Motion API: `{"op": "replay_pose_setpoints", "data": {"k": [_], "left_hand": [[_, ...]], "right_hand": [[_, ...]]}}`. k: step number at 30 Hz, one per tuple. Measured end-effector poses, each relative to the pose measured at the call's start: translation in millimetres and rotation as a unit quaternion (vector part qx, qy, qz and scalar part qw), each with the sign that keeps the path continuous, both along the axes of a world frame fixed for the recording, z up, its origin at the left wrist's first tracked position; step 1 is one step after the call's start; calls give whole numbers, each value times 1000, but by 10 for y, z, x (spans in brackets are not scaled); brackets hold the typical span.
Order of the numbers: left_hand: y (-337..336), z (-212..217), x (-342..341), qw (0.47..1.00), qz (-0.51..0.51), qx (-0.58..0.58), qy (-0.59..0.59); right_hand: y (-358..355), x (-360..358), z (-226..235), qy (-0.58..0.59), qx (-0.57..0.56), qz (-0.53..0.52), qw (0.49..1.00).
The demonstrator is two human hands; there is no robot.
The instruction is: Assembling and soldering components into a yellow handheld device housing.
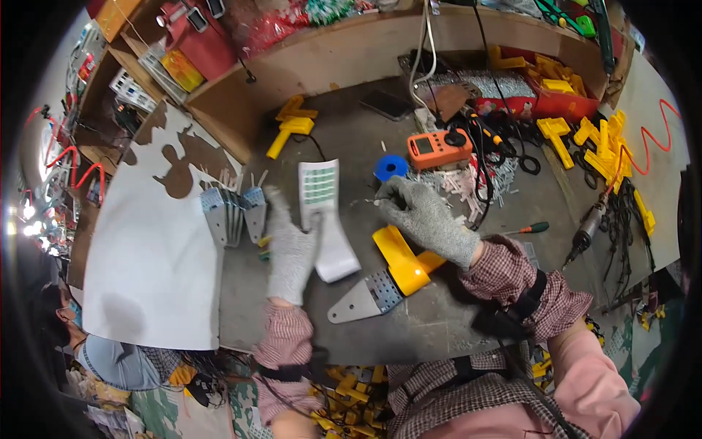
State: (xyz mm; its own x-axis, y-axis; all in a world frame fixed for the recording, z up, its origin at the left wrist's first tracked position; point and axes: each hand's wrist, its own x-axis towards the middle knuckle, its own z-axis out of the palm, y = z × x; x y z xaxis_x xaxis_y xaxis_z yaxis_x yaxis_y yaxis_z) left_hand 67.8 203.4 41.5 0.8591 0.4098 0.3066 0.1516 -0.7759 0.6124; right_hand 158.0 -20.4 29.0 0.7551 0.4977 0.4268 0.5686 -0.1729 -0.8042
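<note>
My gloved left hand [291, 249] was unclenched, fingers straight, thumb at the edge of the label strip [338, 249]. My right hand [425, 216] was pinched; I could not tell on what. The yellow piece [408, 272] and perforated metal plate [365, 298] lay between, on the bench [439, 325].

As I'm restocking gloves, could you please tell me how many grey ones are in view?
2: one on the left hand, beside the label strip; the other on the right hand, near the blue roll. Others may be hidden in the clutter.
</note>
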Motion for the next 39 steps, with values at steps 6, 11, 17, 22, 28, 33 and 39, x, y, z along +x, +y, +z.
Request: {"op": "replay_pose_setpoints", "data": {"k": [6,11,17,22,28,33,39], "left_hand": [[-484,-313,-1139,939,-261,188,124],[-771,-520,-1268,941,-264,168,131],[-1056,-142,-737,934,-310,162,-79],[-1434,-203,29,922,-317,222,22],[-1403,-281,219,917,-341,163,125],[-1371,-167,287,914,-333,142,185],[-1237,93,-315,956,-232,176,-33]], "right_hand": [[-220,-114,-181,-150,-272,-51,949],[-475,23,-225,-202,-126,155,959],[-732,1202,700,-364,-576,-59,729],[-476,1594,647,-219,-625,-11,749],[-702,1760,622,-127,-581,54,802],[-589,1731,698,-132,-576,49,805],[-693,1704,673,-101,-617,-5,780]]}}
